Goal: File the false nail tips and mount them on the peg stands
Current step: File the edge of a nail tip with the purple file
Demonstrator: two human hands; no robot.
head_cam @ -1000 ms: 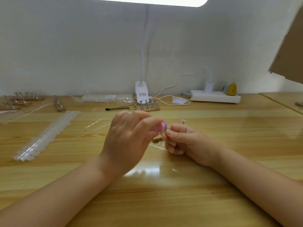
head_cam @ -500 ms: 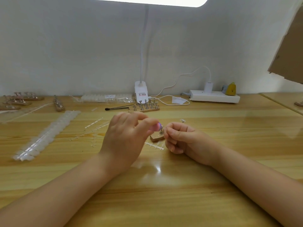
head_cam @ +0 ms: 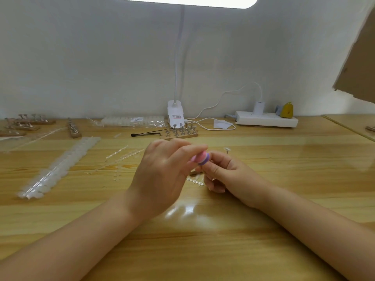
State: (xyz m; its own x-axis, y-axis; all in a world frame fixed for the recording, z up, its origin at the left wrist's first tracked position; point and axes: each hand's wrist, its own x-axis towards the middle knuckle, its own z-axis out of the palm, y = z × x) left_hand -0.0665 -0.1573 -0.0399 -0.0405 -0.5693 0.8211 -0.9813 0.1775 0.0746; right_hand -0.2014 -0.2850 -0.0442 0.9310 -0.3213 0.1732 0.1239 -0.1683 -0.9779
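Pale wooden tabletop [head_cam: 263, 230] ran back to a white wall, lit by a clip lamp [head_cam: 175, 116] whose label was too small to read. Near the middle, the left hand [head_cam: 162, 175] pinched a pink-and-purple file block [head_cam: 200, 158] between thumb and fingers, pressed against whatever the right hand [head_cam: 227, 175] held in its curled fingers, presumably a nail tip, hidden from view. I judged the hands met above the tabletop so the file could rub the tip's edge. Behind them stood a peg stand [head_cam: 179, 132], pegs mostly bare, near enough for mounting. Strips of unfiled tips [head_cam: 58, 167] lay to the left, within reach. A power strip [head_cam: 265, 120] showed no legible writing
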